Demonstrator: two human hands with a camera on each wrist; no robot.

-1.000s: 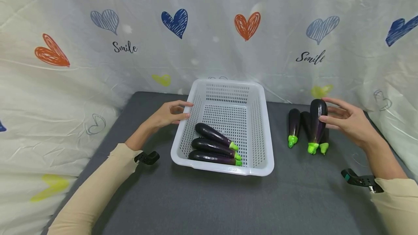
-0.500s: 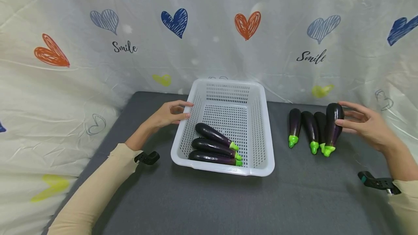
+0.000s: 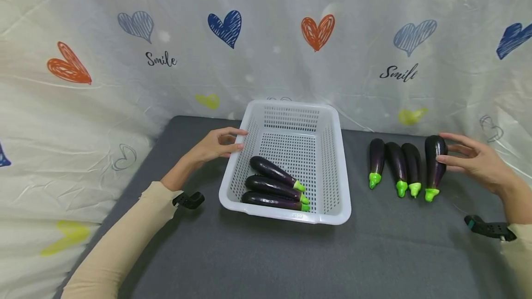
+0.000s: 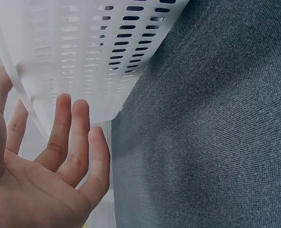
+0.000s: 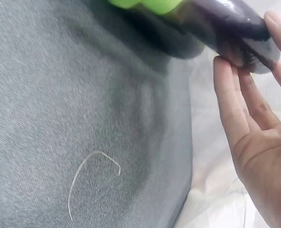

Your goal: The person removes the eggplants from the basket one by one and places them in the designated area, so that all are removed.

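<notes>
Right now I have the right hand (image 3: pixel 478 163) stretched out, thumb and fingers gripping the rightmost eggplant (image 3: pixel 434 165) near its blunt end, over the right of the bench (image 3: pixel 287 262). The left hand (image 3: pixel 213 144) holds the white basket (image 3: pixel 287 216) by its left rim. Three loose eggplants (image 3: pixel 396 163) lie between basket and grip; three basketed eggplants (image 3: pixel 274 187) lie inside.

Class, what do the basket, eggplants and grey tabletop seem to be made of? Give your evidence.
Basket: probably moulded plastic, smooth and slightly shiny, with regular slots. Eggplants: very glossy, evenly bright green caps; possibly plastic replicas, uncertain. Tabletop: apparently matt cloth, visible weave.
</notes>
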